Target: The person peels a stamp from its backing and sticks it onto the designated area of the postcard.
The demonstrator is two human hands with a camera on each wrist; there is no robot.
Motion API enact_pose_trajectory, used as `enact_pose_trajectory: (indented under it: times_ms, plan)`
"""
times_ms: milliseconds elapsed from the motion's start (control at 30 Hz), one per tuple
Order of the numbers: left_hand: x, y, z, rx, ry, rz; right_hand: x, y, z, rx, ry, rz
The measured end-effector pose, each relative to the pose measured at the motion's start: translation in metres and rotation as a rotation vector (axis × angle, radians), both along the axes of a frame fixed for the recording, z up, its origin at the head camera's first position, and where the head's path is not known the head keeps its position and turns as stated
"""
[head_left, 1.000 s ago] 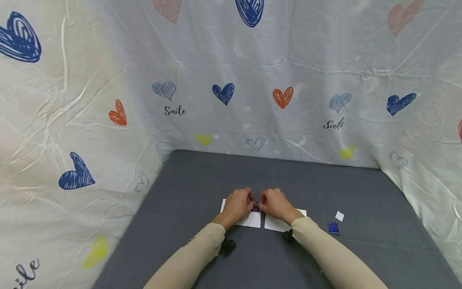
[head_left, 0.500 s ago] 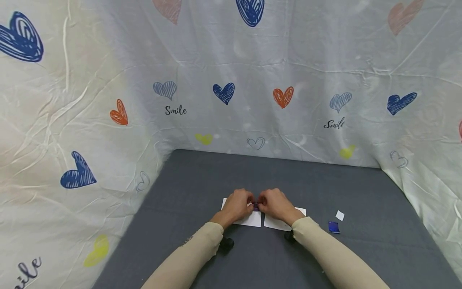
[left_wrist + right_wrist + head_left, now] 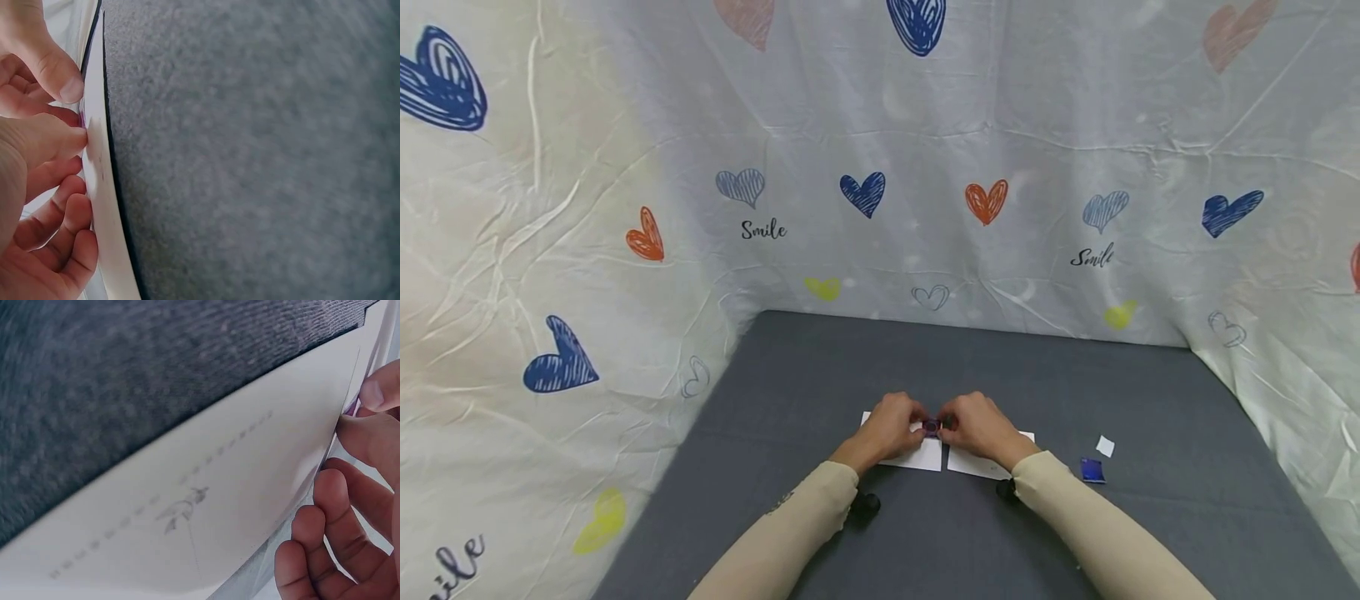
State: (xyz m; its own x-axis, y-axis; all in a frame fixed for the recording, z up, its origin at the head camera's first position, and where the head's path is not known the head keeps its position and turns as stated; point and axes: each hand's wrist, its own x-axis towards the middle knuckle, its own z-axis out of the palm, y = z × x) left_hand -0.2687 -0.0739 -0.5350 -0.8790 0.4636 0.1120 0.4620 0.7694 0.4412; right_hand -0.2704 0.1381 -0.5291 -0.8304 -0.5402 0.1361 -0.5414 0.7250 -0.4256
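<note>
My left hand (image 3: pixel 891 427) and right hand (image 3: pixel 980 426) meet over two white paper sheets lying side by side, the left sheet (image 3: pixel 922 456) and the right sheet (image 3: pixel 972 463). Between the fingertips is a small dark purple square piece (image 3: pixel 931 427), at the upper inner part of the left sheet. The left thumb and forefinger pinch its left side; the right ones pinch at its right. Only a sliver of the purple piece (image 3: pixel 351 407) shows in the right wrist view. There, a sheet (image 3: pixel 187 462) bears a faint bird drawing and a row of small print.
To the right on the grey cloth-covered table (image 3: pixel 820 358) lie a small white square (image 3: pixel 1105 446) and a shiny blue-purple square (image 3: pixel 1092 471). A white curtain (image 3: pixel 917 133) printed with hearts hangs behind and beside the table.
The fingertips have drawn slightly apart, and more of the purple piece shows between them. The left forearm has shifted a little left; the sheets and loose squares have stayed put.
</note>
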Motion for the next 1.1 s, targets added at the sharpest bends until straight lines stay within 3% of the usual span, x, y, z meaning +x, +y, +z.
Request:
enact_pose_trajectory:
  times_ms: [33, 100, 267, 333, 633, 867, 1100]
  plan:
    - [0.0, -0.001, -0.001, 0.007, 0.001, -0.004, 0.0, 0.0, 0.0, -0.002, -0.003, 0.0]
    - [-0.006, -0.003, -0.014, 0.011, 0.041, -0.022, 0.0, 0.0, 0.0, -0.004, -0.002, 0.004]
    - [-0.006, -0.006, -0.018, 0.024, 0.09, -0.05, 0.001, 0.001, 0.001, 0.002, 0.0, 0.009]
    - [0.001, -0.005, -0.006, 0.023, 0.07, -0.045, 0.001, 0.001, 0.0, 0.013, 0.008, 0.011]
    - [0.009, -0.001, 0.0, -0.119, 0.096, 0.016, 0.003, 0.002, -0.001, 0.046, 0.079, 0.048]
    - [0.01, -0.005, 0.004, -0.106, 0.109, 0.02, 0.004, 0.011, -0.001, -0.024, 0.087, 0.068]
    - [0.009, -0.012, 0.021, -0.057, 0.115, 0.025, 0.003, 0.028, 0.014, -0.05, 0.082, 0.042]
